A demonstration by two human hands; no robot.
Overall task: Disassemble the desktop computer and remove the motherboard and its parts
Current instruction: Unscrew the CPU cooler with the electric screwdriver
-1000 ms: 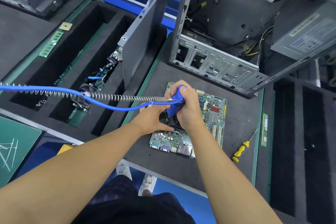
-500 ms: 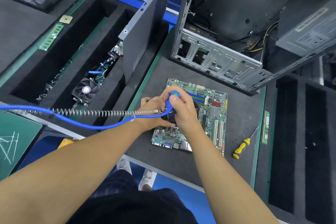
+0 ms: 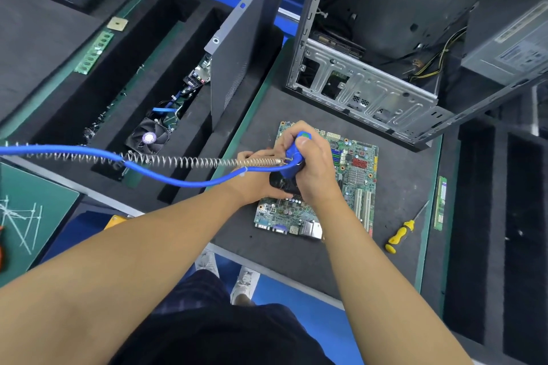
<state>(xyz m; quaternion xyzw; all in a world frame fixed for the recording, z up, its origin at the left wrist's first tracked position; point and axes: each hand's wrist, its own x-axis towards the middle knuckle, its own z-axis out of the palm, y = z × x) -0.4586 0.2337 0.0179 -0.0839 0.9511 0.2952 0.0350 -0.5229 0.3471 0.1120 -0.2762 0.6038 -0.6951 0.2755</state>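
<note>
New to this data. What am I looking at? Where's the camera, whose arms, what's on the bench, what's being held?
There is no robot here. A person works bare-handed, and the single camera sits on their head, looking forward and down, so both arms come in from the bottom edge. The right hand grips a blue powered screwdriver, which trails a blue hose and a coil spring off to the left. It is held over the motherboard, which lies flat on the dark mat. The left hand holds the black cooler on the board. Behind it stands the open computer case. To the right lie a yellow screwdriver and a memory stick.
</note>
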